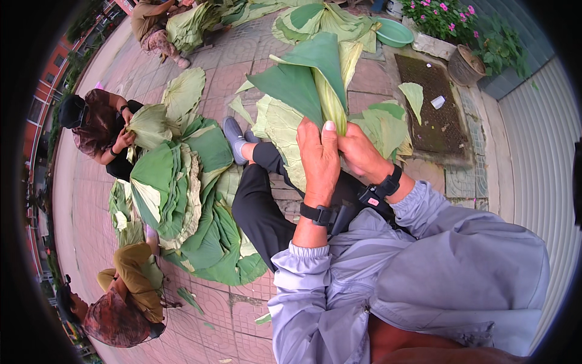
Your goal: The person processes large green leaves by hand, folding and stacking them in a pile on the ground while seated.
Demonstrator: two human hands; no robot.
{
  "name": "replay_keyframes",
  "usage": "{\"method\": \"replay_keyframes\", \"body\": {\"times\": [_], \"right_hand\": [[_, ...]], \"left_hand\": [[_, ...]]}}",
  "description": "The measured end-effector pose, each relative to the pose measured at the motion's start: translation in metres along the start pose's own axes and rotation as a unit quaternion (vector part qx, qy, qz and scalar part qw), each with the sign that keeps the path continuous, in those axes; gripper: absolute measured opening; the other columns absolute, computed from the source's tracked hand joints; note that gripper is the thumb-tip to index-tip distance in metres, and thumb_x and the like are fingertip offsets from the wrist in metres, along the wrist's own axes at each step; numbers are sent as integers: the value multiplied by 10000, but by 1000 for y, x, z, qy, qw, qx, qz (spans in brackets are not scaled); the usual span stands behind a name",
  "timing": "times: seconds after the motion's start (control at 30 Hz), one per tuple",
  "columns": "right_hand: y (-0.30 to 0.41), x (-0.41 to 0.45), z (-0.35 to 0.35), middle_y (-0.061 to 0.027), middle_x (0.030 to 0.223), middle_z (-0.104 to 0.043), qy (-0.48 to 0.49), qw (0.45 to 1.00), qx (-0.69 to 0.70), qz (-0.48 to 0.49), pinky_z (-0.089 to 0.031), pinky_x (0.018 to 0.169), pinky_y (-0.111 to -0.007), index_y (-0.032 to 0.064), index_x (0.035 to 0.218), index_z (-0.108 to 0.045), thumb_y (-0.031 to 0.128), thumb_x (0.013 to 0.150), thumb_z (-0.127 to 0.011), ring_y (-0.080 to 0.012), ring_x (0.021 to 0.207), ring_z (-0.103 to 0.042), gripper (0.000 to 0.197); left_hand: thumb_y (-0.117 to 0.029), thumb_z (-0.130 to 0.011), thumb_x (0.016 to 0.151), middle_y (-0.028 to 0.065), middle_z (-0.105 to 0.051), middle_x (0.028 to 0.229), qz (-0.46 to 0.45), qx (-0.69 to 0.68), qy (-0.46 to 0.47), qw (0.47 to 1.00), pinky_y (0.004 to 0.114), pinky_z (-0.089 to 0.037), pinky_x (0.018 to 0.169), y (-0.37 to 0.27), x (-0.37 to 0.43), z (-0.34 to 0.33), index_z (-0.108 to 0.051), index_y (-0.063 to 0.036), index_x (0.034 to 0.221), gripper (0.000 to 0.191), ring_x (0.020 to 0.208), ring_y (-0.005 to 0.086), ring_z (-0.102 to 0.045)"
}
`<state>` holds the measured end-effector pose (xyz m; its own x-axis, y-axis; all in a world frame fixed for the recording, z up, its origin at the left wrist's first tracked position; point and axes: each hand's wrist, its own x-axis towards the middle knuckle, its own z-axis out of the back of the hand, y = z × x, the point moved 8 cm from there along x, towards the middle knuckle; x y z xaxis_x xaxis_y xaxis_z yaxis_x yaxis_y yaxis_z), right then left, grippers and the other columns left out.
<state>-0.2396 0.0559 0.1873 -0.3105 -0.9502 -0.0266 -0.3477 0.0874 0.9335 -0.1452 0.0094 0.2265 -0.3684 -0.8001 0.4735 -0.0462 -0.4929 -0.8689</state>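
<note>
Both my hands grip the gathered base of a folded lotus leaf, whose green and pale yellow-green layers fan upward. My left hand closes round the base with its thumb up. Beside it, touching the same bundle, is my right hand. The image does not fully show the fingers behind the leaf. A pale, wide leaf hangs just behind and beside my hands, over my legs. Past my knees lies a large stack of green lotus leaves.
Two people sit beyond the stack; another person sits farther off with leaves. More leaves lie on the paving near a green basin. A metal grate, flowerpot and ribbed shutter stand at right.
</note>
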Motion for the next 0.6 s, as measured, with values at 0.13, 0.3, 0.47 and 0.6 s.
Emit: {"method": "replay_keyframes", "body": {"times": [0.13, 0.3, 0.47, 0.6], "right_hand": [[-6, 5, 13, -72, 1183, -683, 1, 996, 91, -26, -535, 898, -330, -22, 1279, -625, 111, 1018, -600, -154, 1037, -653, 294], [4, 9, 7, -79, 1142, -702, 2, 972, 228, -49, -558, 880, -371, 6, 1227, -653, 49, 992, -556, -185, 1014, -682, 258], [8, 12, -10, -94, 1196, -690, 37, 949, 310, -34, -551, 969, -415, 7, 1255, -633, 88, 1023, -545, -226, 1087, -672, 261], [10, 13, -29, -90, 1285, -653, 84, 927, 362, -46, -514, 1057, -433, 35, 1330, -592, 265, 1082, -556, -230, 1174, -637, 340]], "left_hand": [[-181, -680, 955, 267, -554, 1338, 65, -49, 47, 996, 439, -398, 1114, -3, 1, 2, -565, 99, 1230, 409, 1257, 408, -521], [-98, -700, 916, 226, -571, 1406, 15, -74, 90, 993, 432, -408, 1137, -22, 3, 17, -632, 44, 1295, 410, 1340, 405, -531], [-104, -716, 928, 212, -611, 1355, -108, 91, 79, 987, 479, -418, 1122, -55, 11, 27, -659, 31, 1253, 357, 1318, 419, -540], [-107, -732, 916, 203, -627, 1322, -137, 149, 57, 978, 486, -421, 1103, -65, 16, 33, -664, 30, 1229, 348, 1295, 417, -559]]}}
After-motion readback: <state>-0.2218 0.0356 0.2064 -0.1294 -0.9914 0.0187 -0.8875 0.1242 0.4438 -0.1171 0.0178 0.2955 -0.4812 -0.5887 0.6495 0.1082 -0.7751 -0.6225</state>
